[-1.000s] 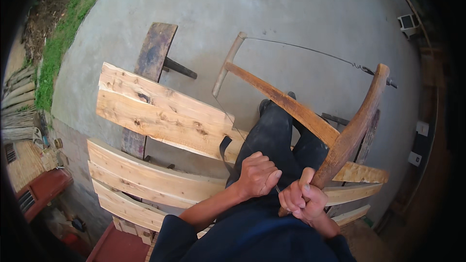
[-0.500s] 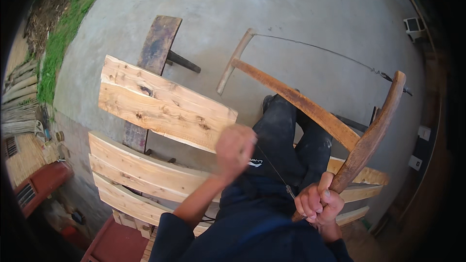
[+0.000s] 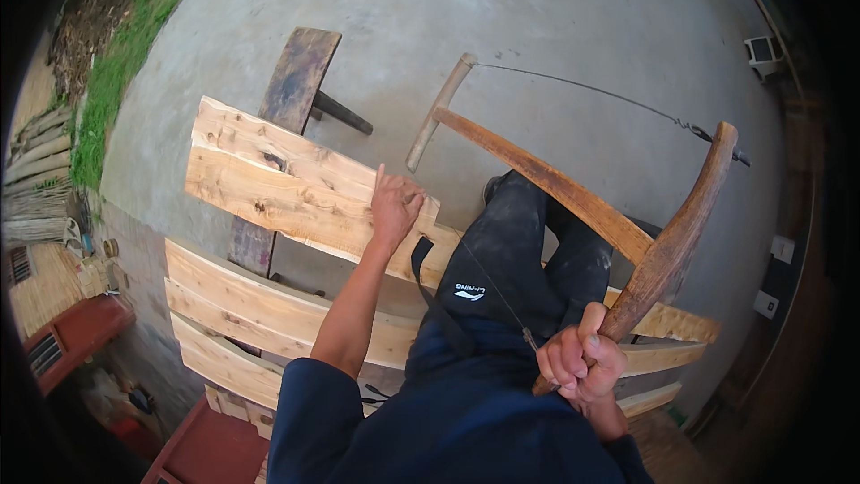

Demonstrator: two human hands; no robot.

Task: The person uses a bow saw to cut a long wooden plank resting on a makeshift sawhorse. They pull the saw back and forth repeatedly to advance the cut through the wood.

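Observation:
My right hand (image 3: 580, 360) is wrapped around the lower end of a wooden arm of the frame saw (image 3: 546, 184). The saw is held tilted in front of my legs, with a twisted wire along its far side. Its thin blade runs close over my trousers. A pale, knotty wooden board (image 3: 269, 188) lies across a dark, worn bench (image 3: 300, 81). My left hand (image 3: 395, 206) is on that board near its right end, one finger stretched past the far edge and the others bent at the edge. The thumb is hard to make out.
Several more pale planks (image 3: 260, 300) lie nearer me on the left, and further plank ends (image 3: 667, 358) show right of my legs. A black strap (image 3: 439, 300) hangs at my waist. Grey concrete floor (image 3: 573, 9) spreads ahead, with grass (image 3: 112, 99) at far left.
My left hand has moved away from my body, up and left, onto the board's right end. The frame saw has shifted slightly in my right hand. The black strap now shows.

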